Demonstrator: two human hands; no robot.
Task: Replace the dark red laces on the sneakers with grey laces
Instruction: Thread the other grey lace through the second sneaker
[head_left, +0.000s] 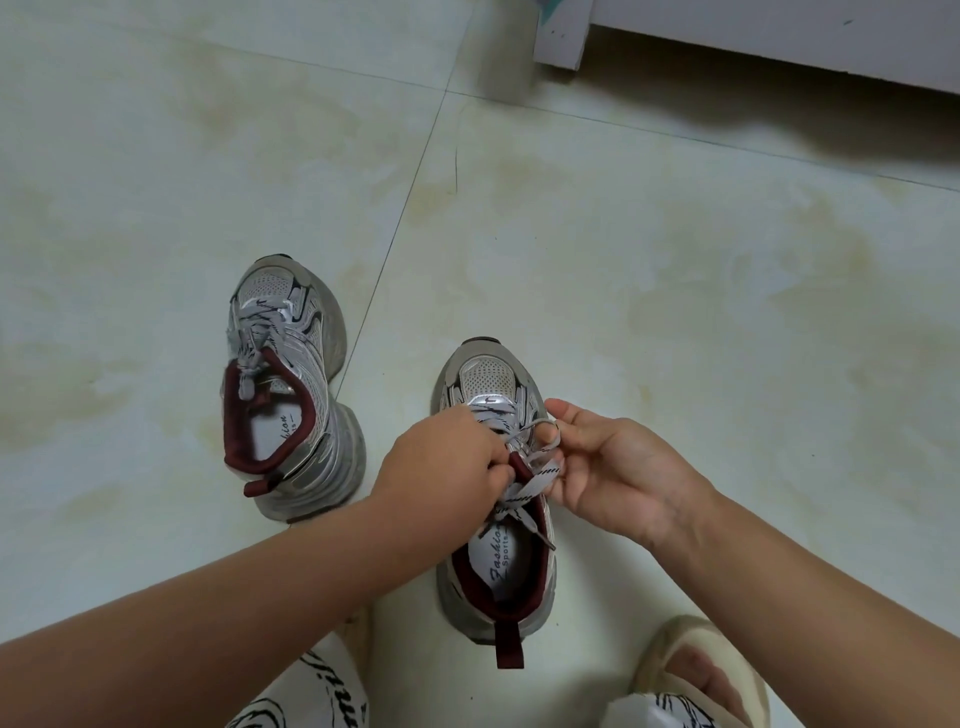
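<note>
- The near sneaker (496, 499), silver-grey with dark red lining, is stood on the floor, threaded with a grey lace (524, 491) marked with dark dashes.
- The lace is pinched by the left hand (447, 467) and the right hand (613, 478), fingers curled.
- A second sneaker (291, 384), grey-laced, is set on pale floor tiles (675, 260).
</note>
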